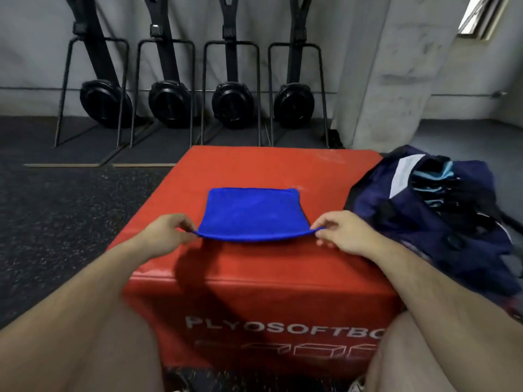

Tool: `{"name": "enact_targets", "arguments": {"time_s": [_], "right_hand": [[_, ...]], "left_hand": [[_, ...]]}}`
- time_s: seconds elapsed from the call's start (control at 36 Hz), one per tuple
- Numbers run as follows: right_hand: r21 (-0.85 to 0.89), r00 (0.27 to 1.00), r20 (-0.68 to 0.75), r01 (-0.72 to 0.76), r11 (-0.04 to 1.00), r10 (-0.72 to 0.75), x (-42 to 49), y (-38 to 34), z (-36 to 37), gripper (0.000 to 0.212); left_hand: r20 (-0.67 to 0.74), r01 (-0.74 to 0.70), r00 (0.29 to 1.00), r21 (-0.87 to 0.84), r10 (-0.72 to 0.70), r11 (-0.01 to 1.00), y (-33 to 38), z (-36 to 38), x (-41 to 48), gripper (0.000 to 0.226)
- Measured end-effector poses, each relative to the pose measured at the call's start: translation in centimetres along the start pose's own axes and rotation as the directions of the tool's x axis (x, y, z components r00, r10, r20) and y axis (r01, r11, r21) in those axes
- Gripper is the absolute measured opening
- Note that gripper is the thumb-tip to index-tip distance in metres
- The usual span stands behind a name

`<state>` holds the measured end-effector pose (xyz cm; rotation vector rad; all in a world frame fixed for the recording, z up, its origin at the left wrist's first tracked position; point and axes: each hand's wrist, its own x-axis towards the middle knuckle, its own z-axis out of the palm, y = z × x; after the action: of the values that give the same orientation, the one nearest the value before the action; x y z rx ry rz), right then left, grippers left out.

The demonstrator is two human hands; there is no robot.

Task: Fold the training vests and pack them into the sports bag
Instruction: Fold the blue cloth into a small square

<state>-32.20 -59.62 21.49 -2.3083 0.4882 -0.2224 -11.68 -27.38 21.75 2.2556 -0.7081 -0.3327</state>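
One blue vest [252,213] lies near the middle of the red soft box [254,278], already folded down to a compact rectangle. I have my left hand [165,233] and right hand [343,232] at its near edge. Each pinches a near corner between thumb and curled fingers [325,222], so that edge is raised slightly off the box while the far edge lies flat. I judge this to be either one more fold or the lift before packing; I cannot tell which.

At my right the sports bag [424,222] sits against the box's right side with its mouth open. Inside it I make out dark fabric [441,188] with light-blue bands, possibly vests already packed, though blur keeps me from counting them. No other loose vest shows in view. As I read it, what remains is to finish this piece and carry it across to the bag.
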Motion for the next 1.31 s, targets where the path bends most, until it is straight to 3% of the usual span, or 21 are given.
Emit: {"name": "enact_targets", "arguments": {"time_s": [0.14,0.28,0.56,0.69,0.94,1.0,1.06,1.11,1.19,1.25,1.31], "right_hand": [[-0.123,0.952,0.288,-0.070,0.990,0.103,-1.7,-0.2,0.9,0.012],[-0.120,0.937,0.320,-0.108,0.987,0.142,-1.9,-0.4,0.4,0.012],[-0.033,0.997,0.016,-0.069,0.997,0.069,3.4,-2.5,-0.6,0.018],[-0.143,0.995,-0.074,-0.071,0.987,0.061,7.7,-2.3,0.0,0.014],[-0.112,0.956,-0.225,-0.217,0.970,0.188,12.0,0.7,4.2,0.020],[-0.110,0.949,-0.241,-0.235,0.966,0.203,12.3,0.7,5.1,0.018],[-0.175,0.938,-0.289,-0.249,0.952,0.192,12.2,0.3,5.7,0.032],[-0.287,0.937,-0.337,-0.201,0.937,0.098,11.6,-0.7,6.4,0.041],[-0.486,0.962,-0.248,-0.019,0.874,-0.117,10.3,-2.3,8.4,0.044],[-0.512,0.988,-0.109,0.040,0.858,-0.111,9.6,-2.8,10.1,0.050],[-0.512,0.999,0.026,0.034,0.858,-0.024,9.2,-2.5,11.4,0.056]], "left_hand": [[0.102,0.033,0.994,0.028,-0.036,0.999,0.2,0.1,-1.3,0.021],[0.146,0.063,0.987,0.079,-0.074,0.995,0.4,0.1,-2.0,0.005],[-0.009,0.134,0.991,0.093,-0.133,0.987,1.0,0.0,3.7,0.005],[-0.053,0.145,0.989,0.133,-0.139,0.980,1.2,0.0,7.6,0.004],[-0.177,0.197,0.970,0.191,-0.164,0.962,-1.7,2.5,12.2,0.004],[-0.220,0.225,0.961,0.250,-0.171,0.942,-2.3,3.4,12.4,0.015],[-0.315,0.193,0.946,0.354,-0.077,0.915,-2.1,4.4,11.9,0.029],[-0.348,0.022,0.926,0.441,0.148,0.897,-1.1,5.7,11.0,0.030],[-0.179,-0.253,0.918,0.423,0.353,0.870,0.6,8.0,9.7,0.036],[-0.014,-0.289,0.945,0.428,0.326,0.857,1.0,9.3,9.2,0.047],[0.100,-0.225,0.974,0.476,0.202,0.850,0.2,10.1,9.2,0.054]]}}
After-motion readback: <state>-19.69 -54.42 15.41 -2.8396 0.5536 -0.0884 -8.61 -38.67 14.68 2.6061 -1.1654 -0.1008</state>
